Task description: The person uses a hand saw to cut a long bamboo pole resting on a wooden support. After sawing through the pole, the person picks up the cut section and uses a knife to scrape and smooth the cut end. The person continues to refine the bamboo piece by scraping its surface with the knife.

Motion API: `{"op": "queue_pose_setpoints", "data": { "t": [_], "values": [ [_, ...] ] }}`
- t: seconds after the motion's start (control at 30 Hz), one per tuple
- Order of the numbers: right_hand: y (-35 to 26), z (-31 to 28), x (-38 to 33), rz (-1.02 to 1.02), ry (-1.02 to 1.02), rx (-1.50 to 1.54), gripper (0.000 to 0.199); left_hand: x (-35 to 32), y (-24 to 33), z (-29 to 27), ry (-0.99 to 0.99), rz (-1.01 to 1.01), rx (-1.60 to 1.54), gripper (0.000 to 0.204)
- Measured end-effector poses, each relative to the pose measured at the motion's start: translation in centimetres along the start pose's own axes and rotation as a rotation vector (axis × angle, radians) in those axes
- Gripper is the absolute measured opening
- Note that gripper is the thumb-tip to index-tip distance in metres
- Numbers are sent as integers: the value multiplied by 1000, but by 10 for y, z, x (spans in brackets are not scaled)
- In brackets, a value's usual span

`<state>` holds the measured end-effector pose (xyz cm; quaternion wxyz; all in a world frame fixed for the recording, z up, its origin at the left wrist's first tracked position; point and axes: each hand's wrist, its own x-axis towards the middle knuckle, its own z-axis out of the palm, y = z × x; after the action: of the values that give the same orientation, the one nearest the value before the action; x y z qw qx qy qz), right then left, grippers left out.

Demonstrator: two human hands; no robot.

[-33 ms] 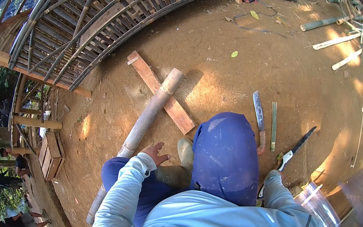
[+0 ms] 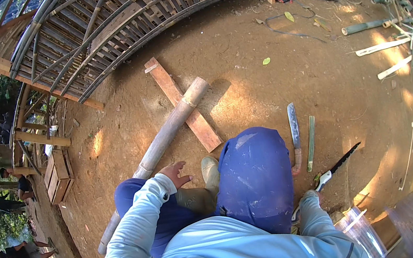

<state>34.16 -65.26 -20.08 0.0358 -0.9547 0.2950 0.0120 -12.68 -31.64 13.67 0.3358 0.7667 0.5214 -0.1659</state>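
A thick grey-brown bamboo pole (image 2: pixel 165 132) runs slantwise under my bent left leg, its far part lying across a reddish wooden plank (image 2: pixel 200 128). Over my left knee, close to the pole, my left hand (image 2: pixel 175 175) is held with thumb and fingers apart, holding nothing. My right hand (image 2: pixel 313 196), partly hidden by its sleeve, is closed around the white handle of a pruning saw (image 2: pixel 337 166). The saw's dark blade points away to the right, low over the ground. Beyond it lie a machete (image 2: pixel 294 132) and a green bamboo strip (image 2: pixel 311 143), side by side.
A long bamboo bench (image 2: pixel 150 26) spans the far left. Cut bamboo lengths (image 2: pixel 364 27) and pale split strips (image 2: pixel 390 44) lie at the right. A wooden crate (image 2: pixel 58 176) stands left, with people (image 2: pixel 23 255) beyond. Clear plastic sheeting (image 2: pixel 361 231) is near my right elbow.
My right hand and the saw have shifted very slightly. My left hand, the pole and the plank look the same.
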Motion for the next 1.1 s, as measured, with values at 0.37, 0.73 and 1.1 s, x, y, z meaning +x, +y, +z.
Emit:
{"op": "queue_pose_setpoints", "data": {
  "t": [0.37,0.73,1.1],
  "values": [
    [-129,-44,-96,-1140,-428,45,63,-95,63,-86,-45,261,-81,72],
    [-155,-53,-110,-1191,-453,-186,51,-140,-125,-145,644,-206,-899,64],
    [-172,-85,-123,-1271,-425,-330,43,-88,-285,51,477,-732,-1106,79]
  ]
}}
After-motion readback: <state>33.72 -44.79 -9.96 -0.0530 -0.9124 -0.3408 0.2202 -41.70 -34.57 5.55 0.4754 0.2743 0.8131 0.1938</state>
